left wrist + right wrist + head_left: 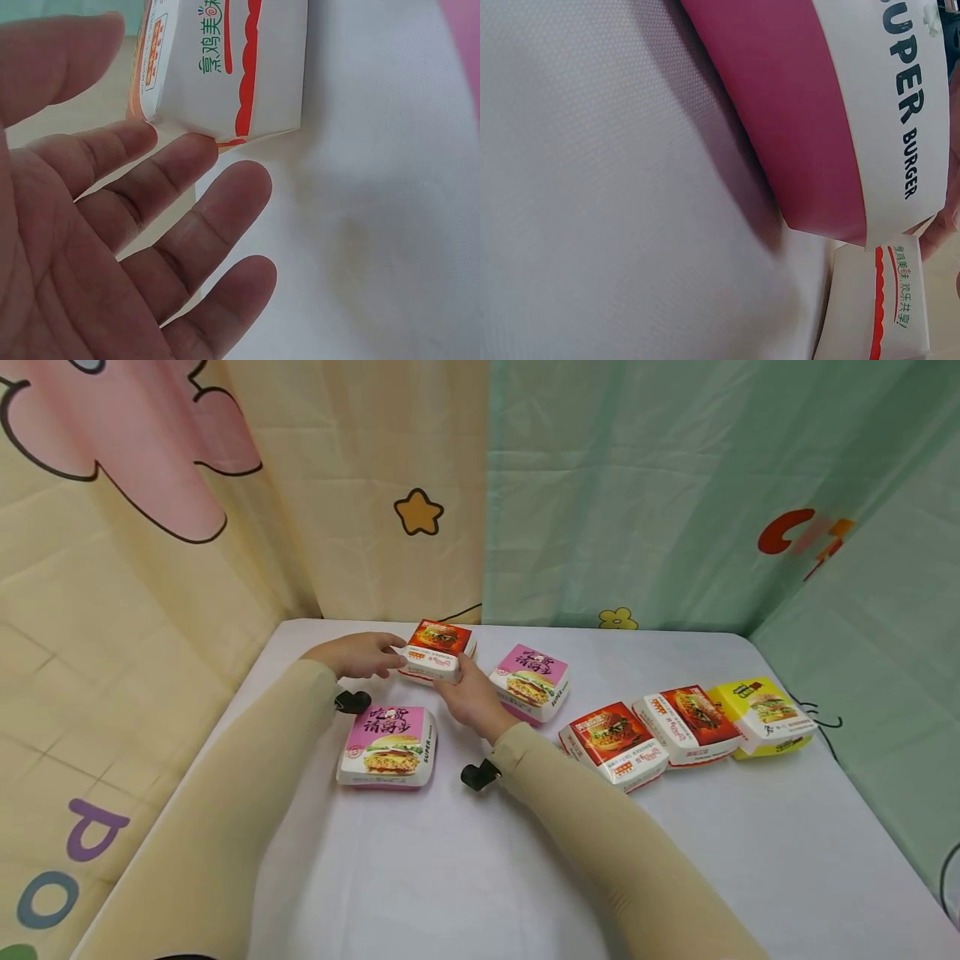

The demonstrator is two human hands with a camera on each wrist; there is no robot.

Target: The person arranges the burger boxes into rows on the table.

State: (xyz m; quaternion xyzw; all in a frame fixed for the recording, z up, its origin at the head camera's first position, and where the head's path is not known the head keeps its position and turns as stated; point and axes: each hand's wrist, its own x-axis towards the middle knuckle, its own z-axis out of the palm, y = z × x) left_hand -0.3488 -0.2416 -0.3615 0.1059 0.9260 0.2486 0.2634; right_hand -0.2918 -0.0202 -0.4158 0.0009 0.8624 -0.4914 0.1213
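At the back of the table sits a red-and-white burger box (431,647) with a burger picture on top. My left hand (360,655) is at its left side. In the left wrist view the fingers are extended and spread, with two fingertips (199,146) right at the box's lower corner. My right hand (476,697) holds the box's front right corner between thumb and fingers. In the right wrist view only part of that hand shows, behind a pink SUPER BURGER box (795,112). One pink burger box (528,681) stands just right of my right hand.
Another pink burger box (388,747) lies nearer, between my forearms. On the right, two red-and-white boxes (615,743) and a yellow burger box (765,714) stand side by side. A white cloth covers the table (420,877); curtains (585,485) hang behind it.
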